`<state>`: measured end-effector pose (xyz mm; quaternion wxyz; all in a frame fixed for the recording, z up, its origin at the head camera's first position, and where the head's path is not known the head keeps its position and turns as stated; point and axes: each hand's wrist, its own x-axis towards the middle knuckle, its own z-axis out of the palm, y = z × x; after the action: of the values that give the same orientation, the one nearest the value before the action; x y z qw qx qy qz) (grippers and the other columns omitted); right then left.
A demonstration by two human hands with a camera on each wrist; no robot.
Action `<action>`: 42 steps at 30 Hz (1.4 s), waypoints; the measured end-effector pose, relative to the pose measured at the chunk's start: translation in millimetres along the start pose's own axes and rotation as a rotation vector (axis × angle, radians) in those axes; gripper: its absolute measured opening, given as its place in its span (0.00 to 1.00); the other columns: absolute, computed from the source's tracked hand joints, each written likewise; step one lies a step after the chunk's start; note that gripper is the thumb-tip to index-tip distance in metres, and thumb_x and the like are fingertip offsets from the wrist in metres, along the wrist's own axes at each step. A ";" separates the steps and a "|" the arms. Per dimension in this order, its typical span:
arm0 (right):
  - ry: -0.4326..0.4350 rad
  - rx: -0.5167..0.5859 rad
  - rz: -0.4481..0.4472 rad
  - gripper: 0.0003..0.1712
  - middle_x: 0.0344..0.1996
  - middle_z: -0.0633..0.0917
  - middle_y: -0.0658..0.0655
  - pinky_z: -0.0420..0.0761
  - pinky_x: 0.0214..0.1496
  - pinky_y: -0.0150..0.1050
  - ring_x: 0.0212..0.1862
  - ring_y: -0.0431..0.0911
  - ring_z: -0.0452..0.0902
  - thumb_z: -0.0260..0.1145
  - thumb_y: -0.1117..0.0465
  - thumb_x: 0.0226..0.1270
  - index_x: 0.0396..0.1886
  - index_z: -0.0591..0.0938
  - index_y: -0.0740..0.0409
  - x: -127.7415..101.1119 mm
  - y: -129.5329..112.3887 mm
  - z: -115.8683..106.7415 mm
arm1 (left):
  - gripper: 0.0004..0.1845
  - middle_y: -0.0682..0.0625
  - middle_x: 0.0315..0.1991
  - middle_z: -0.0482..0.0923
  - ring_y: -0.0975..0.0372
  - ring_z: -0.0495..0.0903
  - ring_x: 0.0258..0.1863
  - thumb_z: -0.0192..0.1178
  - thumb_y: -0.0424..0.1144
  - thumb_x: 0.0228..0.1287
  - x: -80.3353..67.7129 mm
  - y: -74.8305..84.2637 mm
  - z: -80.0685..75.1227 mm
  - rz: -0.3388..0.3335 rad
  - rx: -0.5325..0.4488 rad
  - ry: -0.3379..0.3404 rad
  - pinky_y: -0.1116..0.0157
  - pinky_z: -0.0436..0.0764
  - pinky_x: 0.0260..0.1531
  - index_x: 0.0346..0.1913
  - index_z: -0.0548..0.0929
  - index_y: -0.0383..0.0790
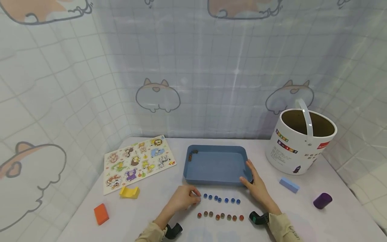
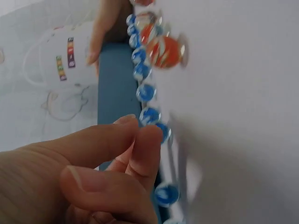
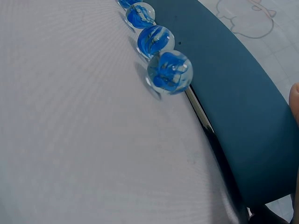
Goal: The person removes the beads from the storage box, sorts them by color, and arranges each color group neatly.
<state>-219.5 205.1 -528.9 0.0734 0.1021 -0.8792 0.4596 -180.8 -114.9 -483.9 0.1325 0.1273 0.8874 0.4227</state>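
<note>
My left hand (image 1: 182, 197) is at the left end of a row of blue marbles (image 1: 226, 200). In the left wrist view its fingers bend in, tips close together, right at a partly hidden blue marble (image 2: 164, 132); I cannot tell whether they grip it. My right hand (image 1: 258, 188) rests at the near right corner of a blue tray (image 1: 217, 183), thumb over the front rim and fingers along the right side, fairly straight. Nearer me lies a second row of red and brownish marbles (image 1: 217, 217). Small brown pieces (image 1: 190, 156) sit in the tray's far left corner.
An animal puzzle board (image 1: 139, 164) lies at the left, with a yellow curved block (image 1: 129, 192) and an orange block (image 1: 101, 214) nearby. To the right stand a white bucket (image 1: 284, 151) with a raised handle, a light blue block (image 1: 289, 185) and a purple cylinder (image 1: 322, 200).
</note>
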 end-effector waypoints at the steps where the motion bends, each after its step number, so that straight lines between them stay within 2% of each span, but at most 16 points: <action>1: 0.004 0.001 -0.001 0.45 0.78 0.48 0.61 0.52 0.69 0.69 0.76 0.67 0.46 0.62 0.51 0.69 0.77 0.51 0.58 0.0 -0.3 0.0 | 0.03 0.55 0.17 0.78 0.68 0.68 0.12 0.67 0.34 0.55 0.0 0.7 2.7 0.004 0.009 0.004 0.71 0.66 0.13 0.33 0.85 0.41; 5: 0.014 -0.001 -0.010 0.45 0.78 0.49 0.61 0.52 0.69 0.68 0.76 0.66 0.46 0.62 0.52 0.69 0.77 0.51 0.58 0.1 -0.2 -0.2 | 0.04 0.57 0.16 0.76 0.68 0.70 0.16 0.69 0.33 0.51 0.3 2.8 10.0 0.021 0.072 0.042 0.71 0.68 0.17 0.31 0.85 0.41; 8: 0.013 0.003 -0.021 0.45 0.78 0.49 0.62 0.53 0.68 0.69 0.75 0.67 0.47 0.63 0.52 0.69 0.77 0.51 0.58 -0.3 0.1 -0.3 | 0.04 0.57 0.15 0.73 0.69 0.69 0.15 0.69 0.32 0.50 0.5 4.3 12.2 0.030 0.122 0.071 0.72 0.66 0.17 0.29 0.85 0.41; 14: 0.024 0.008 -0.034 0.44 0.78 0.49 0.62 0.54 0.68 0.69 0.75 0.67 0.48 0.63 0.53 0.68 0.77 0.52 0.59 -0.9 1.3 -0.7 | 0.03 0.58 0.14 0.69 0.69 0.65 0.14 0.67 0.32 0.53 3.6 10.0 14.0 0.054 0.175 0.134 0.72 0.62 0.15 0.27 0.83 0.41; 21: 0.015 0.022 -0.044 0.44 0.78 0.49 0.62 0.52 0.69 0.69 0.75 0.67 0.47 0.62 0.53 0.69 0.77 0.52 0.59 -1.2 2.1 0.0 | 0.04 0.58 0.14 0.69 0.69 0.64 0.14 0.68 0.32 0.52 6.0 13.3 20.5 0.047 0.224 0.126 0.72 0.62 0.15 0.26 0.83 0.42; 25: 0.026 0.027 -0.053 0.44 0.78 0.49 0.62 0.53 0.68 0.69 0.75 0.67 0.47 0.63 0.54 0.68 0.77 0.52 0.59 -0.9 2.4 0.0 | 0.04 0.57 0.15 0.71 0.69 0.66 0.15 0.66 0.30 0.53 6.6 16.8 21.1 0.061 0.273 0.151 0.71 0.64 0.16 0.26 0.83 0.42; 31: 0.015 0.021 -0.037 0.45 0.78 0.48 0.61 0.52 0.69 0.68 0.76 0.66 0.46 0.63 0.53 0.68 0.77 0.52 0.59 -0.6 0.6 1.2 | 0.04 0.55 0.17 0.74 0.68 0.68 0.16 0.64 0.29 0.52 5.7 18.5 17.7 0.040 0.311 0.183 0.70 0.67 0.17 0.25 0.83 0.41; 36: 0.014 0.015 -0.036 0.45 0.78 0.49 0.62 0.52 0.69 0.69 0.75 0.66 0.46 0.63 0.52 0.68 0.77 0.52 0.59 -0.1 1.0 2.6 | 0.04 0.55 0.18 0.76 0.69 0.68 0.16 0.64 0.30 0.54 4.2 19.6 13.5 0.055 0.283 0.187 0.70 0.67 0.17 0.26 0.84 0.41; 39: 0.013 0.015 -0.044 0.45 0.78 0.49 0.63 0.53 0.68 0.69 0.75 0.66 0.47 0.63 0.52 0.68 0.77 0.52 0.58 -0.3 2.6 2.3 | 0.02 0.53 0.19 0.78 0.69 0.69 0.14 0.63 0.32 0.58 8.7 25.3 4.5 0.078 0.183 0.176 0.71 0.68 0.15 0.31 0.85 0.39; 42: 0.018 0.006 -0.044 0.45 0.78 0.49 0.63 0.53 0.67 0.69 0.75 0.67 0.47 0.63 0.52 0.68 0.77 0.52 0.58 -0.4 4.5 1.2 | 0.06 0.49 0.22 0.82 0.63 0.72 0.10 0.60 0.35 0.64 24.6 37.2 -10.8 0.073 0.020 0.202 0.71 0.68 0.12 0.39 0.85 0.37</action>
<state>-220.3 206.7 -533.2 0.0910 0.1178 -0.8746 0.4614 -203.2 -91.6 -451.3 0.0256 0.1174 0.8953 0.4290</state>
